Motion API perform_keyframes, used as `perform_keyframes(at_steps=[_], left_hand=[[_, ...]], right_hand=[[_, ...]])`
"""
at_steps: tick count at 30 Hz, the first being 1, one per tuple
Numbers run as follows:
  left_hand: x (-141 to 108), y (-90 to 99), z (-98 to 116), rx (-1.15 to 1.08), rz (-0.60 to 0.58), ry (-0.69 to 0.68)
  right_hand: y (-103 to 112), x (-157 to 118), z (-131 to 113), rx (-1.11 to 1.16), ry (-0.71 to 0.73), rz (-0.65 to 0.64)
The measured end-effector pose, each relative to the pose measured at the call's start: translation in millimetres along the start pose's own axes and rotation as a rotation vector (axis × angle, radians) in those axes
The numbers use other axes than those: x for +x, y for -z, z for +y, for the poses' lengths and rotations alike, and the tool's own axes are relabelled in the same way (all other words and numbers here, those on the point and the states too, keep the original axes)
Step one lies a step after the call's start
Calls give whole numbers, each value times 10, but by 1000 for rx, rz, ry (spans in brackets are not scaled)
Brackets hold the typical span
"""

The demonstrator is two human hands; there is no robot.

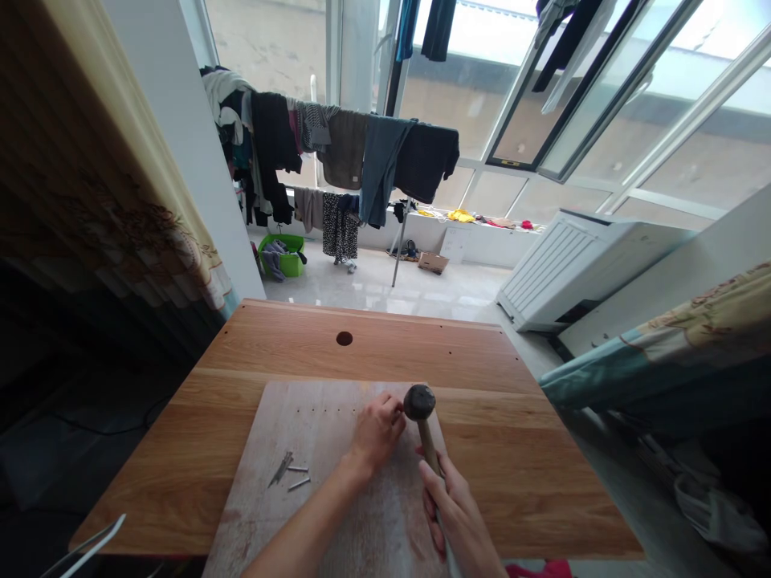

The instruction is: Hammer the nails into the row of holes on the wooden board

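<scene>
On the wooden counter [482, 449] lies a pale, worn rectangular wooden board [313, 498], reaching to the counter's near edge. The right hand [454, 514] is clamped around the light wooden handle of a hammer with a dark rounded head [419, 401], gripping low on the handle, near its end. The head hovers just over the board's far right part, beside the left hand [377, 429]. The left hand's fingertips are pinched together at the board's surface, apparently steadying a small nail, though the nail itself is too small to make out. A faint row of small dots [328, 410], nail heads or holes, runs along the board's far edge to the left of that hand. A few loose grey metal nails [289, 474] lie on the board's left side, well apart from both hands.

To do this step well, I judge the first taps should be light and short, with the head meeting the nail squarely and the nail held upright. The pinching fingers sit very close to the hammer's head, so they are at risk; holding low on the shank and withdrawing once the nail stands alone would be safer. In line with the existing row would keep the spacing even.
</scene>
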State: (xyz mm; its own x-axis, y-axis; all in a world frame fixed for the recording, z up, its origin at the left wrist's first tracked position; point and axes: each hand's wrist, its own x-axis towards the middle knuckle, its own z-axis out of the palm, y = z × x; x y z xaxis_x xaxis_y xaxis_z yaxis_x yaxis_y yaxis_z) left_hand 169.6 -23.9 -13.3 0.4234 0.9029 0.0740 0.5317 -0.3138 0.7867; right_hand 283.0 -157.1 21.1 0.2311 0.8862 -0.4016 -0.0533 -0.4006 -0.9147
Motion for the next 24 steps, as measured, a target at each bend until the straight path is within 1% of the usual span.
perform_keyframes(at_steps=[2,8,14,19,24], left_hand=[[1,2,0,-6,0,-1],[6,-13,-4,-19,0,-2],[0,5,13,-16,-6,0],[-8,17,24,-24,-4,1],[-9,6,14,-52,6,-6]], right_hand=[[-12,-6,-12,-6,-6,14],[16,-15,-55,-22,60,45],[71,31,-26,-64,25,39],[72,24,-15,-118,104,46],[59,10,-20,-106,79,39]])
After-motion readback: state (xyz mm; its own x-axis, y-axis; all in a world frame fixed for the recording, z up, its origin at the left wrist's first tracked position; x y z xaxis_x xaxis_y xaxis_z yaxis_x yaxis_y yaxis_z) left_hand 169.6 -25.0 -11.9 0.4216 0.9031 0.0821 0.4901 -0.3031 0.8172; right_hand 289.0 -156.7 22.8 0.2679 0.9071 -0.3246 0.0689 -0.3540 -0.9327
